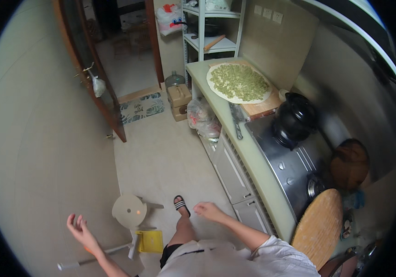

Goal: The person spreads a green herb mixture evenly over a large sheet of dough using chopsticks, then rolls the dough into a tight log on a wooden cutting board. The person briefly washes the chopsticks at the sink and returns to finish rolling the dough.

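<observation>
My left hand (77,230) hangs at the lower left with its fingers apart and bent, holding nothing. A round pale stool (128,211) is the nearest thing to it. In front of my body, over the floor, my right hand (206,212) is loosely curled, with nothing visible in it. Farther ahead on the counter, a large round dough sheet (211,83) covered with a chopped green filling (239,81) lies on a wooden board (258,109). A kitchen knife (236,123) rests beside the board, near the counter's edge.
A black pot (296,116) stands on the gas stove (270,149). A round wooden board (319,228) leans over the counter at my right. A yellow dustpan (150,241) lies by the stool. Brown jugs (180,100) stand near the doorway mat (142,108). A rolling pin (214,42) lies on the shelf.
</observation>
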A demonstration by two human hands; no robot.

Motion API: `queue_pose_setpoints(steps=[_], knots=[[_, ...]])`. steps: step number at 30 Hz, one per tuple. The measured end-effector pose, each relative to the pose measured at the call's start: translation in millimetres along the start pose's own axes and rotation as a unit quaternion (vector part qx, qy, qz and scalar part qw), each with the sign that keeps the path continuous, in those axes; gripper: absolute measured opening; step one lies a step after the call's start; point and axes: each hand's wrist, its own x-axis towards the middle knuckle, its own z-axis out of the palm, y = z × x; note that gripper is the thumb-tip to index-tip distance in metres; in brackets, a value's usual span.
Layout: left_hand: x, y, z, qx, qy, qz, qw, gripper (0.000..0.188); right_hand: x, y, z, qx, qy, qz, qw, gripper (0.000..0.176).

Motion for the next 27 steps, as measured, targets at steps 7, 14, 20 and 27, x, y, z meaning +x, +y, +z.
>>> queue_pose_setpoints(steps=[7, 14, 20, 27], knots=[[104.3, -7.8, 328.1, 0.005, -0.245, 0.018, 0.969, 0.035, 72.2, -252.6, -130.1, 0.441, 0.086, -0.385, 0.806, 0.064], [96.5, 23.8, 639.0, 0.028, -0.550, 0.138, 0.823, 0.030, 125.0, -420.6, -227.5, 0.307, -0.246, -0.657, 0.644, 0.057], [71.6, 46.0, 820.4, -0.026, -0.633, 0.237, 0.737, 0.028, 216.5, -425.6, -277.9, 0.349, -0.111, -0.643, 0.672, 0.057], [70.0, 76.3, 950.2, 0.032, -0.702, 0.325, 0.633, 0.024, 311.3, -444.5, -369.1, 0.324, -0.062, -0.662, 0.673, 0.058]])
